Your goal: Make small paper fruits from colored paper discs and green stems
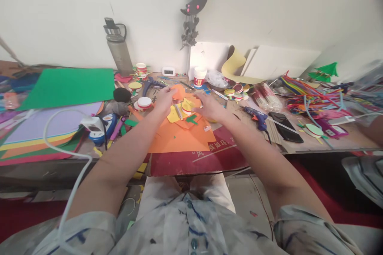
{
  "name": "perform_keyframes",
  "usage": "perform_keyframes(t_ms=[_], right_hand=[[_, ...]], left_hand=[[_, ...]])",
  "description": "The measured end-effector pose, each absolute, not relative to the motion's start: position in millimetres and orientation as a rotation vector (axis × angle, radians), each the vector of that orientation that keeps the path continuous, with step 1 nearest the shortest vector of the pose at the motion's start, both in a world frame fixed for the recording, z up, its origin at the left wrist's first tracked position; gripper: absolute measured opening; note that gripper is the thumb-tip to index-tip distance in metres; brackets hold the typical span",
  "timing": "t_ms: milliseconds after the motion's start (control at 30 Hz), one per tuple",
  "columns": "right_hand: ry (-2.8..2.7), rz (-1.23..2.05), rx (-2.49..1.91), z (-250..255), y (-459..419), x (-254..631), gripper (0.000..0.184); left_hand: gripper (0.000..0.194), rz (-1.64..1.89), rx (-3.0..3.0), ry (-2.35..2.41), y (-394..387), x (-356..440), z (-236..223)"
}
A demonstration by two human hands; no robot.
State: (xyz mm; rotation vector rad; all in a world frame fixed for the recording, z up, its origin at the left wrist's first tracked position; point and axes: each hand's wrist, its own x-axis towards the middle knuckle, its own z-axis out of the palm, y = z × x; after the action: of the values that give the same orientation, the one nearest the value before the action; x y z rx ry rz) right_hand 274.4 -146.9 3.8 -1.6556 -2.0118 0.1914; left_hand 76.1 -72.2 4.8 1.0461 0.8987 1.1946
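Note:
My left hand [164,100] is closed, its fingertips pinching an orange foam piece [178,92] with a rounded edge. My right hand [209,106] hovers to the right with fingers apart, and nothing shows in it. Between the hands a small red-and-white round piece with yellow on it [187,106] rests on the pile. Beside it lie a yellow sheet scrap [172,115], a pen-like stick [178,112] and a green cut-out [192,118]. Under these spreads a large orange sheet [167,139], on a dark red board [221,153] with white lettering.
On the left are a green sheet [72,83], stacked coloured sheets [54,125] and a white cable [76,153]. A bottle [119,50] and paper cup [200,77] stand at the back. Rightward lie a blue glue gun [257,117], phone [285,127] and colourful pipe cleaners [314,97].

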Motion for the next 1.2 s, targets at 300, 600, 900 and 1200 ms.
perform_keyframes(t_ms=[300,600,900,1200], right_hand=[[-2.108,0.233,-1.796,-15,-124,257,0.059],[-1.780,0.400,-1.582,-3,-124,269,0.048],[-1.656,0.291,-1.821,-18,-100,284,0.054],[-1.724,0.130,-2.060,-30,-72,276,0.056]], left_hand=[[0.005,1.144,1.012,0.930,-73,75,7],[0.010,1.159,1.001,0.929,-74,76,5],[0.014,1.204,1.009,0.907,-68,74,-1],[0.027,1.167,1.006,0.940,-73,75,6]])
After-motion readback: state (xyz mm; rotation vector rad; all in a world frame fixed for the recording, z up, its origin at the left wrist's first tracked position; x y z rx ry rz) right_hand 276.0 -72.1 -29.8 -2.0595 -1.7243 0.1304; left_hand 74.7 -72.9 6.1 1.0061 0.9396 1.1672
